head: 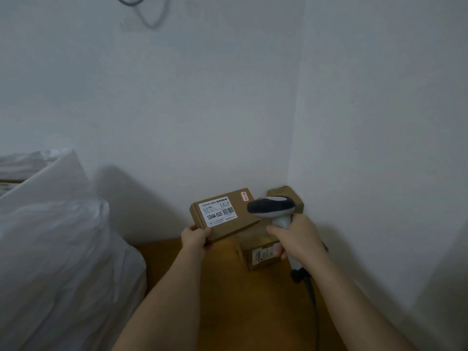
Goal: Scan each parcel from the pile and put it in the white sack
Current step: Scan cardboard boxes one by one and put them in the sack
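The left hand (196, 236) pinched the near corner of a flat parcel (222, 215) — stiff cardboard, probably light, best held by its edges. The right hand (295, 236) gripped the scanner (271, 207) beside it. Its label (219, 211) read "12V4A-5525"; smaller print blurred. White sack (58, 249) lay left of the parcel.

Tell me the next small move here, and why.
Probably tip the scanner down toward the barcode label. The left hand holds the parcel label-up, and the right hand grips the scanner just beside it.
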